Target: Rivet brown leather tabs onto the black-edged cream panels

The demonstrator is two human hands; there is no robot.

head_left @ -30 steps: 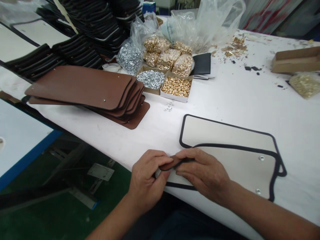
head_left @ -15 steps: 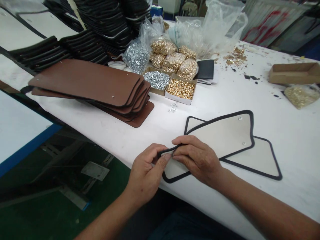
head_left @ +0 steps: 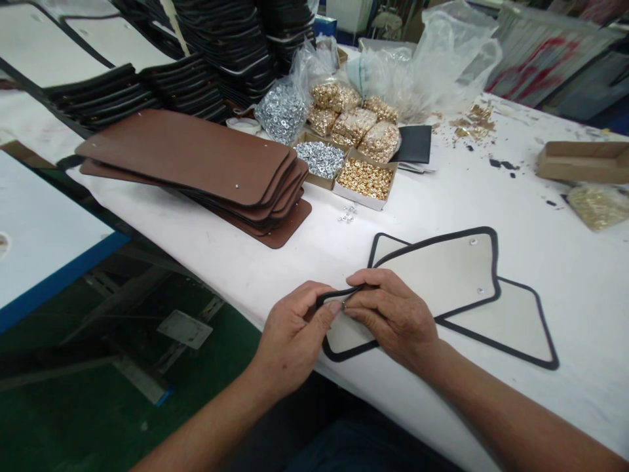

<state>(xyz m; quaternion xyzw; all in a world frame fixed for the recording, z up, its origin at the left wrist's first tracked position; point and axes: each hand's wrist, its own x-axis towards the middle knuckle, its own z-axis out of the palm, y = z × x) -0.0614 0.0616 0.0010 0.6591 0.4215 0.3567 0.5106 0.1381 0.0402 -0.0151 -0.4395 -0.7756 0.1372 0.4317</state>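
My left hand [head_left: 301, 331] pinches the near left part of a pale panel [head_left: 432, 269] with a black edge, thumb on the pale face. My right hand [head_left: 393, 311] is closed beside it, its fingertips around a small metal fastener [head_left: 343, 305] against the panel. Partly hidden by the fingers, the fastener's exact seating does not show. The panel bends up at the held edge, and two silver fasteners show at its far end. Under it lies a second pale panel [head_left: 515, 321] with the same black edge.
A stack of brown panels [head_left: 196, 154] lies to the left, before tall black-edged stacks [head_left: 221, 39]. Behind my hands stand a box of silver fasteners [head_left: 319, 159] and a box of gold ones [head_left: 366, 178]. Bagged fasteners [head_left: 346, 124] sit behind; a cardboard tray [head_left: 584, 162] is at right.
The view has shifted slightly, so the table things appear a little further right. Both hands keep the same grip on the panel and the small fastener.
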